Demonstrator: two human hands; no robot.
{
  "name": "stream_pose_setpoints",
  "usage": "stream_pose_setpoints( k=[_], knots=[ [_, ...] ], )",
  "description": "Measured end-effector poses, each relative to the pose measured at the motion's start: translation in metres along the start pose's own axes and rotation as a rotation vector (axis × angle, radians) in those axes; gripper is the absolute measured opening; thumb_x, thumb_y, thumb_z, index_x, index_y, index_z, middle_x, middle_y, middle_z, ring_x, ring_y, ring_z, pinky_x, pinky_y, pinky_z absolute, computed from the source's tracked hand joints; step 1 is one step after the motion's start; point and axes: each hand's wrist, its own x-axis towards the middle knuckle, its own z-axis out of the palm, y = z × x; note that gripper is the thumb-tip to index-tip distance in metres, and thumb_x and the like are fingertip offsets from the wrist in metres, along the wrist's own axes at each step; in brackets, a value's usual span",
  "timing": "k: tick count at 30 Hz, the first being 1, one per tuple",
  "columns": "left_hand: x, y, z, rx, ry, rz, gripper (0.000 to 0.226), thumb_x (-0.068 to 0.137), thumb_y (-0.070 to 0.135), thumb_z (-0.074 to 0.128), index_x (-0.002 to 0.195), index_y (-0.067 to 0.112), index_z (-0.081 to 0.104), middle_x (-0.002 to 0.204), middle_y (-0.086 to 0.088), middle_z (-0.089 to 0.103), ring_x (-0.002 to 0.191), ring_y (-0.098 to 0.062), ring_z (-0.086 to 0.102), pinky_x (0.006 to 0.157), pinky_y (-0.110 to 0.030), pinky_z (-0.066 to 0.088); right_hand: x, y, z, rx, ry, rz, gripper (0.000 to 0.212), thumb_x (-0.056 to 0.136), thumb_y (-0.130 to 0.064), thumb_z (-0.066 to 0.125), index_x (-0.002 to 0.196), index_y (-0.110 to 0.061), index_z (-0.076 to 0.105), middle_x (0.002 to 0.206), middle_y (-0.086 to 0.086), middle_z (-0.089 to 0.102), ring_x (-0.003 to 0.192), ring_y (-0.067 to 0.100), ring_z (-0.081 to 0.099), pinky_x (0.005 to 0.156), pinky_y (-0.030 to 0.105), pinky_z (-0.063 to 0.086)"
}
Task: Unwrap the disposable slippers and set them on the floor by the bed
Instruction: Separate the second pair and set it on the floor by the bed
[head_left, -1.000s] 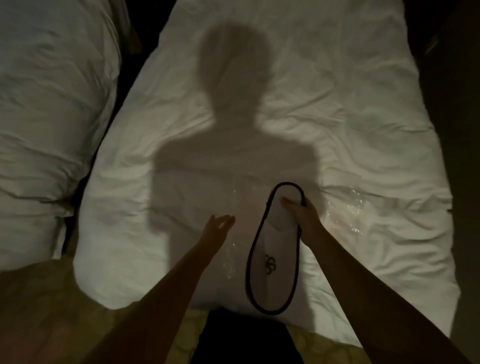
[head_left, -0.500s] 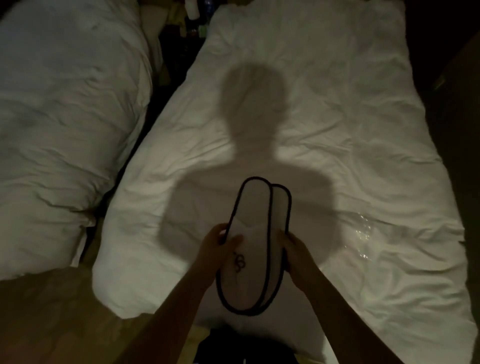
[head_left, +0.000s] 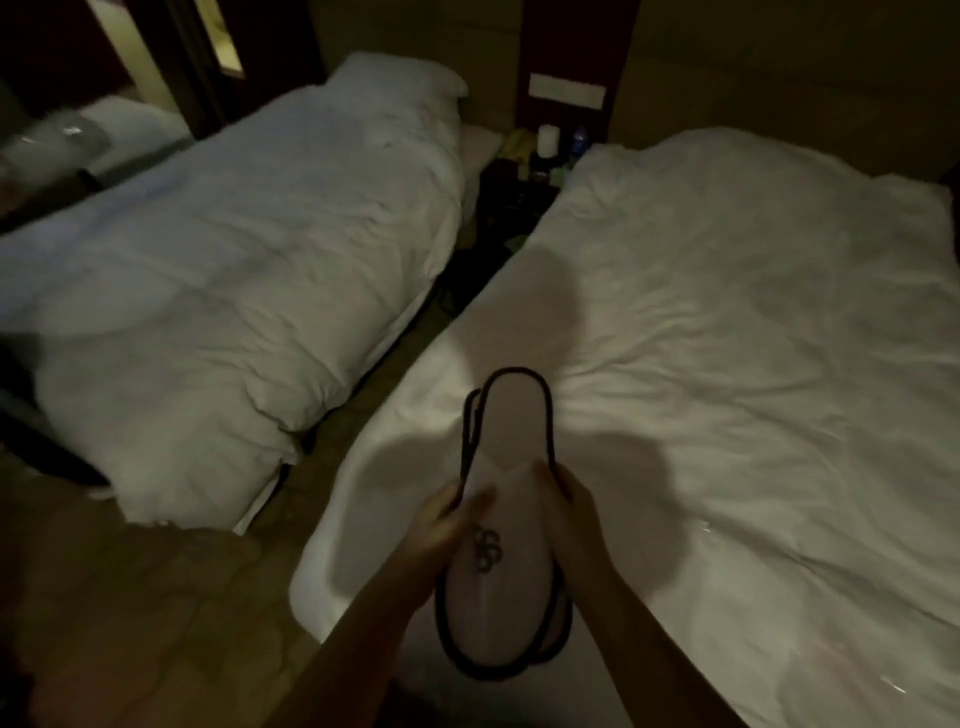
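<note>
I see both hands pinching two stacked white dark-trimmed disposable slippers (head_left: 498, 545): left hand (head_left: 441, 525) at 9 o'clock, right hand (head_left: 569, 512) at 3 o'clock, above the white-quilted bed (head_left: 727, 364) edge.

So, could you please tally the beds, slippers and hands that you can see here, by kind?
Beds: 2, the left bed and the right bed.
Slippers: 2, stacked as a pair of slippers.
Hands: 2, the left hand and the right hand, both holding the pair.
Total: 6.
</note>
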Motion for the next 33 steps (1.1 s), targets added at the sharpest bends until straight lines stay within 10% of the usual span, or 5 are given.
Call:
stream_pose_setpoints(
  k=[6,12,20,30,33],
  knots=[
    [-0.029,0.002,-0.194,0.107,0.147,0.065,0.027,0.082,0.041,0.067,0.106,0.029,0.068,0.108,-0.003,0.073,0.095,-0.019,0.070,0.084,-0.040,0.058,-0.019,0.001,0.183,0.026,-0.171,0.059,0.026,0.095,-0.038,0.050,0.099,-0.023,0.071,0.101,0.008,0.072,0.091,0.022,0.069,0.080,0.039,0.058],
    [-0.005,0.004,-0.327,0.135,0.203,0.178,0.040,0.084,0.035,0.064,0.122,0.048,0.056,0.126,0.012,0.060,0.113,-0.011,0.061,0.093,-0.042,0.055,0.011,0.004,0.234,-0.075,0.131,-0.015,0.021,0.095,-0.031,0.050,0.114,-0.027,0.060,0.106,0.002,0.066,0.090,0.014,0.063,0.075,0.027,0.048],
    [0.104,0.014,-0.379,0.050,-0.004,0.103,0.064,0.082,0.029,0.070,0.135,0.048,0.040,0.134,0.002,0.058,0.113,-0.015,0.064,0.087,-0.041,0.058,0.097,0.015,0.294,-0.148,0.102,0.089,0.041,0.095,-0.036,0.049,0.136,-0.035,0.047,0.125,0.006,0.063,0.106,0.025,0.063,0.091,0.044,0.053],
    [0.263,0.022,-0.461,0.080,-0.093,-0.041,0.062,0.086,0.008,0.064,0.137,0.037,0.042,0.124,0.005,0.066,0.106,-0.010,0.067,0.075,-0.025,0.058,0.242,0.044,0.377,-0.208,0.191,0.221,0.035,0.096,-0.034,0.047,0.130,-0.040,0.050,0.073,0.001,0.066,0.063,0.012,0.063,0.045,0.015,0.047],
    [0.315,0.002,-0.478,0.123,-0.096,-0.083,0.060,0.086,0.011,0.064,0.136,0.036,0.044,0.130,0.008,0.062,0.113,-0.007,0.063,0.081,-0.023,0.057,0.284,0.076,0.403,-0.185,0.227,0.258,0.036,0.096,-0.033,0.047,0.132,-0.036,0.049,0.082,-0.004,0.067,0.073,0.010,0.065,0.052,0.018,0.049]
  ],
)
